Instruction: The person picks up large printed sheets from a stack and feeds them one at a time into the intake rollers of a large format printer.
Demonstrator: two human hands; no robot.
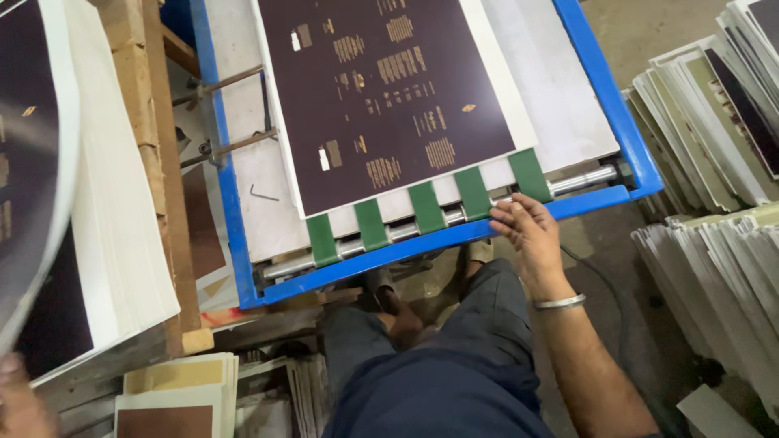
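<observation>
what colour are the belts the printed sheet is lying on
Green: flat green belts under the dark brown printed sheet, clearest in the head view.

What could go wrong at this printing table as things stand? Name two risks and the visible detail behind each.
1. The right hand rests on the blue frame beside the metal roller and green belts; fingers might get pinched if these move.
2. The dark printed sheet lies slightly askew, so it may feed crooked.
3. The left hand lifts a curled sheet, which could crease.

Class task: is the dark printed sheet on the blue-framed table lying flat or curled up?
Flat: the dark sheet lies spread on the table, edges down.
</observation>
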